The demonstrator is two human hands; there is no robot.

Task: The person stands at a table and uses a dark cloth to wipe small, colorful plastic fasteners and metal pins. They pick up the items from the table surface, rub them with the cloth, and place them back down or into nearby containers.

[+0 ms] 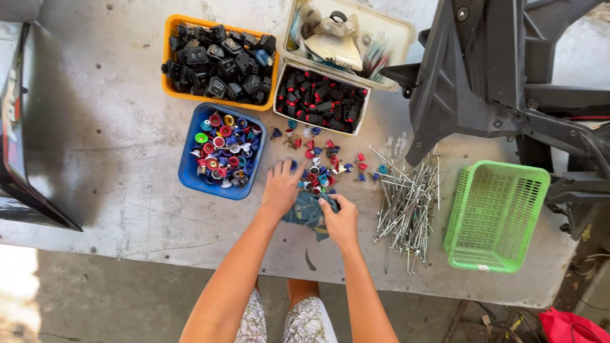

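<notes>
My left hand [281, 187] lies flat on the grey table with fingers spread, its tips among a loose scatter of small coloured caps [324, 162]. My right hand [341, 219] pinches a blue-grey cloth [305, 209] that lies crumpled between both hands; a small green-tipped piece shows at its fingertips. A blue tray [190, 171] full of coloured caps sits just left of my left hand.
An orange tray [170, 28] of black parts and a white tray [279, 105] of black-and-red parts stand behind. Another white tray [400, 32] holds rags. A pile of metal spokes [410, 203] and a green basket [495, 216] lie to the right, under a black plastic body panel [470, 70].
</notes>
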